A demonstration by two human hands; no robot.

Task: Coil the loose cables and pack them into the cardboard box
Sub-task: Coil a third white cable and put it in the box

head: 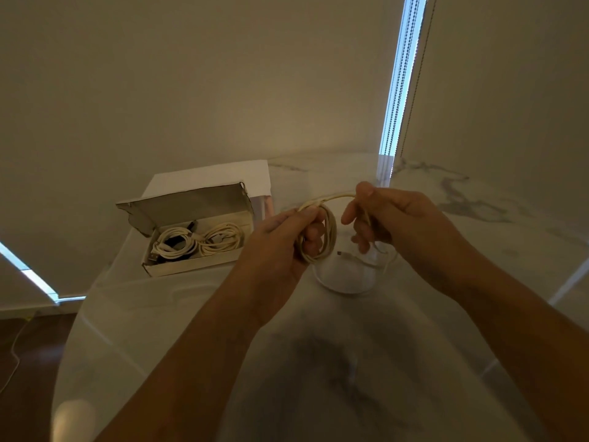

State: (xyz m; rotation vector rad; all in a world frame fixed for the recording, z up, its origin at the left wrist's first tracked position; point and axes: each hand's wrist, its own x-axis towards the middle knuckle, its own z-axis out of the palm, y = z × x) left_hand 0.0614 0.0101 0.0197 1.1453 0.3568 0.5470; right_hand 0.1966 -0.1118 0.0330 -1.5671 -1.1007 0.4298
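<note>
Above the marble table, my left hand (287, 231) pinches a coil of white cable (328, 237) with several loops hanging from the fingers. My right hand (382, 218) grips the same cable's free strand, which arcs across from the coil. The cable's tail with its plug (342, 254) hangs below my right hand and trails onto the table. An open cardboard box (178, 269) sits to the left, lid tilted back. Inside it lie two coiled white cables (220, 239) and a darker one, partly hidden.
A white box (223, 175) stands behind the cardboard box against the wall. The round marble table (318, 362) stretches toward me. Its left edge drops to a dark floor with a thin cord (14, 355). Window blinds with bead chains (398, 90) hang at the back right.
</note>
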